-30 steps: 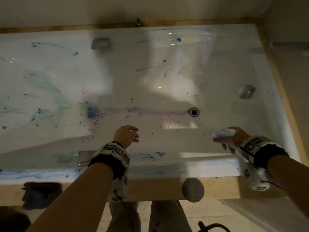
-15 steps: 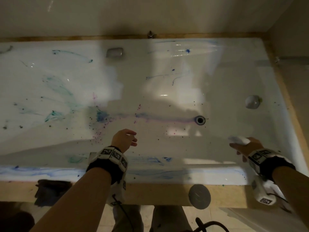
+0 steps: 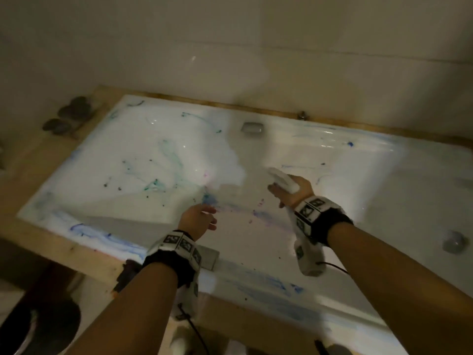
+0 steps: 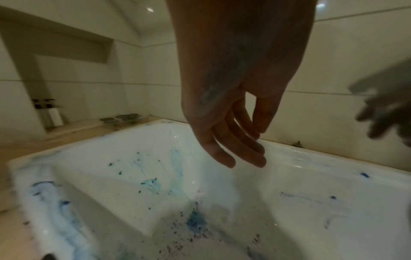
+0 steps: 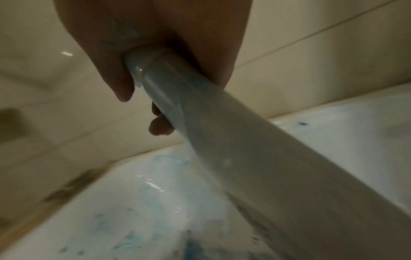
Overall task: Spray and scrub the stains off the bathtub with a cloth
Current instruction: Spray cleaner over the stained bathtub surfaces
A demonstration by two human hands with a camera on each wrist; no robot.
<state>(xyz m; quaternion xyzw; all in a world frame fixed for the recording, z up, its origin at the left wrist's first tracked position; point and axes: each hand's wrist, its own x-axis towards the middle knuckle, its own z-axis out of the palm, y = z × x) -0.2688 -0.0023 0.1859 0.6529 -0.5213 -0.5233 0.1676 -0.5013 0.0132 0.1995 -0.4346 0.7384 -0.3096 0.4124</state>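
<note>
The glossy white bathtub (image 3: pixel 320 160) bears blue and teal smears. The right hand (image 3: pixel 294 192), fingers wrapped round a smooth translucent spray bottle (image 5: pixel 233 158), has moved from the tub's near rim towards its middle; the left hand (image 3: pixel 197 222) hovers, fingers relaxed, empty.

Both forearms reach forward, wrists banded. Left hand (image 3: pixel 197 221) hangs empty, fingers (image 4: pixel 235 144) loosely extended downward. Right hand (image 3: pixel 294 190) curled in a grip, thumb wrapped.
</note>
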